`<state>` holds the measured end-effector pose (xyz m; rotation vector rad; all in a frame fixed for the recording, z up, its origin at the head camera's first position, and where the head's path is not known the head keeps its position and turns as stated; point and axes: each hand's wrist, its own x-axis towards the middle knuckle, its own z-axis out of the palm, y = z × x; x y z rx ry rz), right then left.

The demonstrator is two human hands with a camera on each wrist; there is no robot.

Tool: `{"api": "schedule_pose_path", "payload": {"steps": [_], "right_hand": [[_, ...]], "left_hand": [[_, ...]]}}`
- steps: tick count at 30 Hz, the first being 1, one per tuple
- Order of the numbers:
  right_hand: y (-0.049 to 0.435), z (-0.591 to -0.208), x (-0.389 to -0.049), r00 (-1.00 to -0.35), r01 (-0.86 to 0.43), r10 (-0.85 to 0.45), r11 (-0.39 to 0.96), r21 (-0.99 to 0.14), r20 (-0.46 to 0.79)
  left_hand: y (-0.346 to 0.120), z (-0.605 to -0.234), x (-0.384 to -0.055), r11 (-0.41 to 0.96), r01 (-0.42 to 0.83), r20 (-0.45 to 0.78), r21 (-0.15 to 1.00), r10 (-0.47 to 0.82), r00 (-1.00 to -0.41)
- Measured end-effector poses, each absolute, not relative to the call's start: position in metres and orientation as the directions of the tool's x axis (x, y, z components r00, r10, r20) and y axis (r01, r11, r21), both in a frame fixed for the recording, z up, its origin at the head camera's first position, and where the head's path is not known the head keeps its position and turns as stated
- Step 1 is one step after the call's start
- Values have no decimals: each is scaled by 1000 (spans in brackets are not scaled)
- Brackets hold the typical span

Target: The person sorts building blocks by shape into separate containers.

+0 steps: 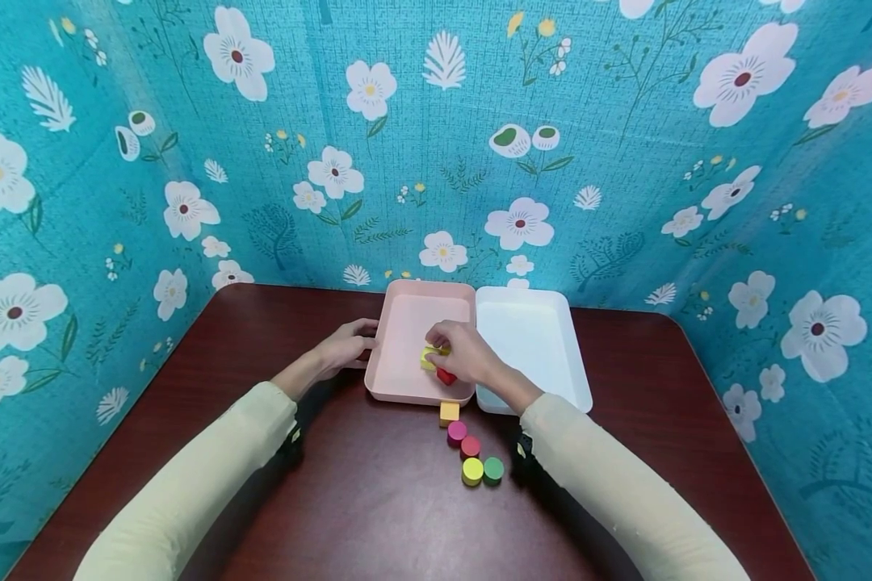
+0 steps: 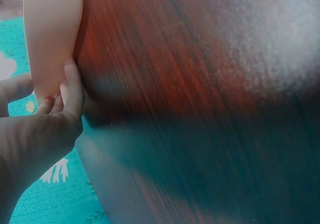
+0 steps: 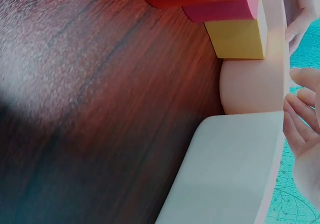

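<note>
free: far end of pink tray [image 1: 430,300] | obstacles: blocks [image 1: 470,447] in front, white tray [image 1: 529,343] right

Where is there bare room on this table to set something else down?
Bare tabletop lies between the two sleeves, left of the four cylinders; more lies right of the white tray, whose visible floor is bare too. It's crowded at the near right corner of the pink tray: blocks and the right hand inside, an orange cube just outside.

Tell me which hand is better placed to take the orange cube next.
Right, probably: the right hand is over the pink tray, nearer the orange cube; the left hand touches the tray's left wall.
</note>
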<state>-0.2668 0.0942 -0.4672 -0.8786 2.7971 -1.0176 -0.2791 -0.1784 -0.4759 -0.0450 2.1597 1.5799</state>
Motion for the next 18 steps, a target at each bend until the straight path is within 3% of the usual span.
{"api": "schedule_pose_path", "payload": {"steps": [18], "right_hand": [[110,-455,-254,-817,-520,-556,590,-617,156]], "left_hand": [[-178,-475,-280,337,-292,-382,895,243,-892]]}}
